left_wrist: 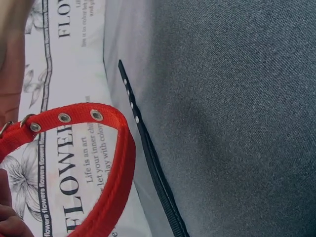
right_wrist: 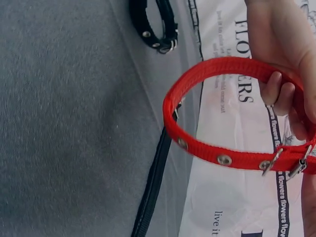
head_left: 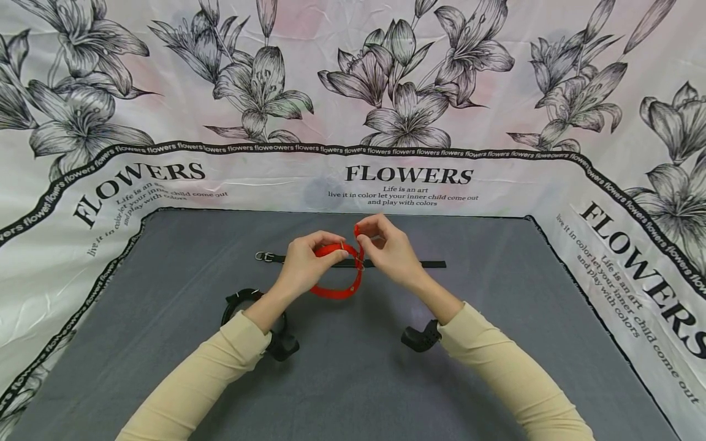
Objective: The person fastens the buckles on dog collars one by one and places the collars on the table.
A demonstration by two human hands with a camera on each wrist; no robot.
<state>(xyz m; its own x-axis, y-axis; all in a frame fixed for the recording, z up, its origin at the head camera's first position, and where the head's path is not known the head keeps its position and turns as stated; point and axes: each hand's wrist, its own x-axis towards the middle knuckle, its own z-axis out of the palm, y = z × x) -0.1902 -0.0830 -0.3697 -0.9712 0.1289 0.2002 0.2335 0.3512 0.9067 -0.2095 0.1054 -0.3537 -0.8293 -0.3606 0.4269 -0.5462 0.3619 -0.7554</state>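
Nearest, at the bottom of the head view, two sleeves (head_left: 206, 361) slant inward. Above the left one a black collar (head_left: 239, 298) lies looped, partly hidden behind the forearm.

At the centre hangs a red collar (head_left: 335, 294), its open loop drooping below the left hand (head_left: 309, 260), which pinches the loop's upper-left part between thumb and fingers. The right hand (head_left: 394, 251) pinches a short red end higher up — that piece stands near upright, while the loop spreads leftward. The metal buckle (right_wrist: 298, 168) sits between the hands; neither looks clearly nearer.

Just beyond, a black strap (head_left: 432, 264) runs left to right, its middle covered by the hands and collar. The floral border (head_left: 408, 202) closes the upper frame.

Hard to make out: whether the buckle's prong is through an eyelet. In the right wrist view the buckle end is cut off at the right edge.
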